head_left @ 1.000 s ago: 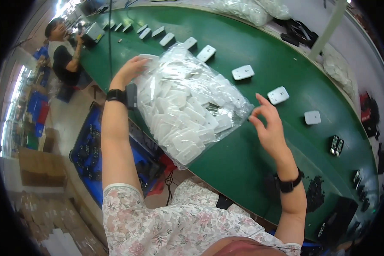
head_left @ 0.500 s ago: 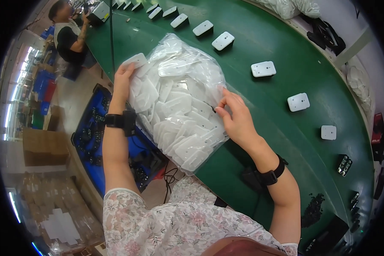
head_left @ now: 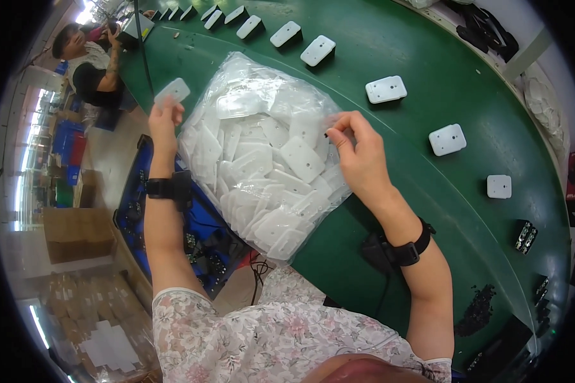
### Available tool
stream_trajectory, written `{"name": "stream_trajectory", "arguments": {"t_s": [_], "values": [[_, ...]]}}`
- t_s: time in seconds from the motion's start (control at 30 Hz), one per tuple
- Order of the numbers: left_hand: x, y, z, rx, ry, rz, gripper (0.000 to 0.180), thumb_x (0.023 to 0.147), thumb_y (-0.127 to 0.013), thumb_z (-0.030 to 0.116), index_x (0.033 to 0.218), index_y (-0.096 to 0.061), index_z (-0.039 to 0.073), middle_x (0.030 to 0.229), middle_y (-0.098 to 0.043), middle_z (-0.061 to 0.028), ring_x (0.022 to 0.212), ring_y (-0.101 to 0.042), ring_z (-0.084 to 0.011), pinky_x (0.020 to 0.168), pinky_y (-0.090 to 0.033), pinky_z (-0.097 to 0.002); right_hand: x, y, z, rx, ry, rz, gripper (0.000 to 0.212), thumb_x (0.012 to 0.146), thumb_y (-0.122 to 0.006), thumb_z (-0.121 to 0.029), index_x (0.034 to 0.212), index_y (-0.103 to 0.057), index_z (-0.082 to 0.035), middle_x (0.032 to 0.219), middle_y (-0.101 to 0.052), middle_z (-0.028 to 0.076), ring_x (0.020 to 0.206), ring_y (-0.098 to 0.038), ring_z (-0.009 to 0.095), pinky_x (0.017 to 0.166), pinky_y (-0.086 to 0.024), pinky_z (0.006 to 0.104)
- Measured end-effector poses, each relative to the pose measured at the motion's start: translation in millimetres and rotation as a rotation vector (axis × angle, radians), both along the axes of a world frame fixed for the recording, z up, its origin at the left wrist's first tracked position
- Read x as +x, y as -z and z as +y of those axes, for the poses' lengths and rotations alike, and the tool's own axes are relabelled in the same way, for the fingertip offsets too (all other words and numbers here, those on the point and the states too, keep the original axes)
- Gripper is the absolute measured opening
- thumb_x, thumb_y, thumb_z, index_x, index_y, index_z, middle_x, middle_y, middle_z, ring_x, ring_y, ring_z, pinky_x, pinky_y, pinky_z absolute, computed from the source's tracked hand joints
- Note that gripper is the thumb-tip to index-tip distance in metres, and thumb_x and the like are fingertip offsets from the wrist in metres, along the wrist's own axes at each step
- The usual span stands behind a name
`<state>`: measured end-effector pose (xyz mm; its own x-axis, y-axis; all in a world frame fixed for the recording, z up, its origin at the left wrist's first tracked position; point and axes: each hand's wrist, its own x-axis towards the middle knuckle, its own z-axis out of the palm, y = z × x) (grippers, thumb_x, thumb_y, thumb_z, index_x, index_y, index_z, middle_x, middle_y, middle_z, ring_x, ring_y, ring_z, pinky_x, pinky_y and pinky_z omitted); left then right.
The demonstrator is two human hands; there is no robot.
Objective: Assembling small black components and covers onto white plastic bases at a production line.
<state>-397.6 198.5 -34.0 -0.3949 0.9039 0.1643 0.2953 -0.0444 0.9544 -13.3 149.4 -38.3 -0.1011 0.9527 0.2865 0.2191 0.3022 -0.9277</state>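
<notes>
Raised at the left of the bag, my left hand (head_left: 164, 121) is closed on a white rounded plastic plate (head_left: 173, 92) by its lower edge. A clear plastic bag (head_left: 246, 73) full of loose white plates (head_left: 303, 159) lies on the green bench between my hands. At the bag's right edge, my right hand (head_left: 366, 156) is closed in a pinch, a small black piece (head_left: 327, 135) showing at its thumb tip. Its fingertips are up against the bag film; whether they also grip it I cannot tell.
White-topped black housings (head_left: 386, 89) stand in a curved row along the green bench (head_left: 421, 217). Small black parts (head_left: 476, 311) lie heaped at the lower right. A blue tray (head_left: 131, 185) with dark parts is at the left. Beyond it sits another person (head_left: 96, 73).
My left hand has drawn the white plate up and left, off the bag. My right hand has shifted slightly up along the bag's right side, keeping the black piece.
</notes>
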Motion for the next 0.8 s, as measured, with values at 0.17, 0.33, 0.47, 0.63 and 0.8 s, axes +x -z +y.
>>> {"name": "stream_trajectory", "arguments": {"t_s": [0.17, 0.33, 0.47, 0.63, 0.8], "values": [[27, -39, -19, 0.178, -0.104, -0.171, 0.024, 0.092, -0.06, 0.022, 0.107, -0.058, 0.003, 0.093, -0.064, -0.0062, 0.069, -0.058, -0.0104, 0.059, -0.041, -0.0201, 22, -6, -5, 0.152, 0.055, -0.208, 0.01, 0.084, -0.063, -0.004, 0.085, -0.054, 0.002, 0.095, -0.063, 0.009, 0.075, -0.054, 0.015, 0.069, -0.044, 0.0272], [101, -84, -65, 0.222, 0.146, -0.216, 0.023, 0.093, -0.057, 0.013, 0.112, -0.053, 0.001, 0.098, -0.064, -0.0129, 0.075, -0.066, -0.0203, 0.061, -0.05, -0.0253, 51, -29, -30, 0.29, 0.215, -0.272, 0.011, 0.083, -0.065, -0.006, 0.085, -0.057, 0.001, 0.092, -0.061, 0.007, 0.077, -0.054, 0.015, 0.071, -0.044, 0.0264], [184, -96, -122, 0.051, 0.54, -0.223, 0.03, 0.09, -0.056, 0.0, 0.116, -0.042, 0.001, 0.084, -0.064, -0.0178, 0.057, -0.064, -0.0227, 0.047, -0.051, -0.0275, 70, -50, -77, -0.05, 0.182, 0.027, 0.011, 0.086, -0.065, -0.009, 0.086, -0.059, 0.0, 0.079, -0.059, 0.001, 0.07, -0.053, 0.009, 0.066, -0.044, 0.0226], [268, -93, -154, -0.263, 0.898, -0.312, 0.039, 0.09, -0.058, 0.004, 0.128, -0.048, 0.004, 0.08, -0.064, -0.0087, 0.052, -0.059, -0.011, 0.044, -0.045, -0.0202, 84, -70, -126, -0.135, 0.193, 0.354, 0.012, 0.09, -0.063, -0.013, 0.091, -0.059, -0.002, 0.077, -0.059, 0.0, 0.068, -0.052, 0.007, 0.062, -0.042, 0.0201], [327, -74, -170, -0.207, 0.991, -0.323, 0.033, 0.089, -0.061, 0.009, 0.122, -0.054, 0.005, 0.074, -0.064, -0.0047, 0.048, -0.053, -0.0081, 0.042, -0.038, -0.0191, 109, -72, -169, 0.059, 0.358, 0.269, 0.009, 0.09, -0.063, -0.01, 0.092, -0.058, -0.003, 0.085, -0.057, 0.0, 0.072, -0.052, 0.006, 0.063, -0.042, 0.019]]}}
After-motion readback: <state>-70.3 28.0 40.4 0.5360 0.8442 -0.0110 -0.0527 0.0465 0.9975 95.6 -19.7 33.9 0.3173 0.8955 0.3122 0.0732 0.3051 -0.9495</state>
